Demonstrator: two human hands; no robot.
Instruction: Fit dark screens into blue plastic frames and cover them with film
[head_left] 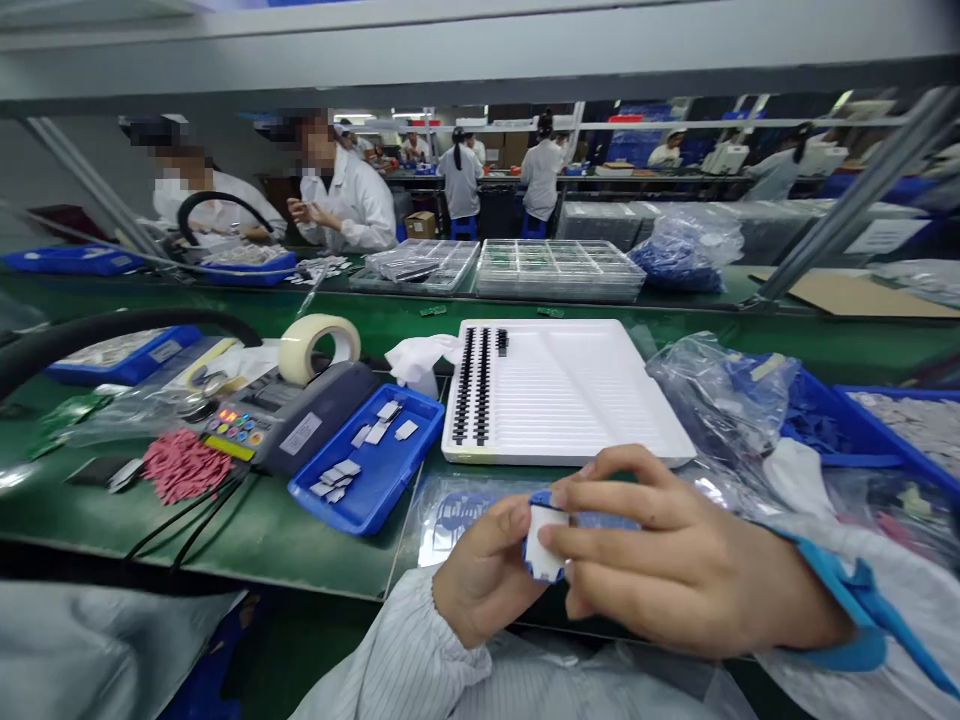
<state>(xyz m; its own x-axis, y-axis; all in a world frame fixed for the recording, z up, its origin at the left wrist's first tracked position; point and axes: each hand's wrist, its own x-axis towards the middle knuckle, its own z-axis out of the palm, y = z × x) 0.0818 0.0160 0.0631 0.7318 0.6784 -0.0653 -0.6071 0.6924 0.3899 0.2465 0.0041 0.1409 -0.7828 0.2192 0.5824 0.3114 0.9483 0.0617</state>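
Note:
Between my two hands, in front of my chest, is a small flat piece [546,545] with a white face and blue edges. My left hand [491,560] grips it from the left, thumb near its upper edge. From the right, my right hand [660,550] has its fingertips on the white face and the top edge. What lies under the fingers is hidden. Just beyond my hands stands a white ribbed tray [577,390] with rows of small black parts [474,385] at its left side. A blue tray [367,460] holding several white-faced pieces [382,422] lies to the left.
A tape roll [319,348] sits by a grey machine [300,420] with lit buttons; pink pieces [186,468] are heaped beside it. Plastic bags [697,400] and blue bins [862,458] crowd the right. Clear divided trays [559,270] line the shelf. Co-workers [352,190] sit opposite.

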